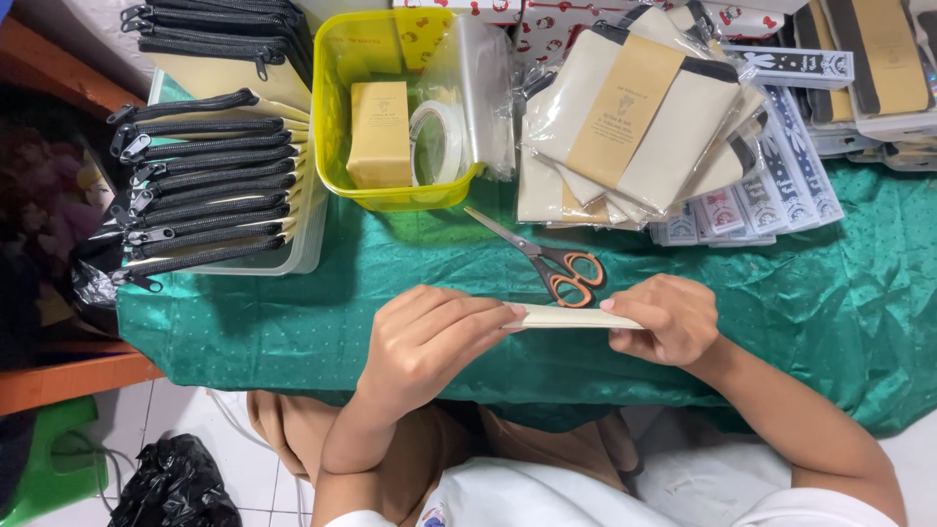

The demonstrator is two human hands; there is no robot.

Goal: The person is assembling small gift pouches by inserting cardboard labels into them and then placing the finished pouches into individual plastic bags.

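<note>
Cream card strip (pixel 571 317) sits pinched at each end by your left hand (pixel 425 344) and right hand (pixel 664 317), mid-fold by the look of it; keep both grips even near the scissors (pixel 547 262).

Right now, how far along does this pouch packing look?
Done: banded cream pouches piled behind the scissors. In hand: both hands, left hand and right hand, hold a cream strip flat. Left: a row of black-zippered pouches without bands.
</note>
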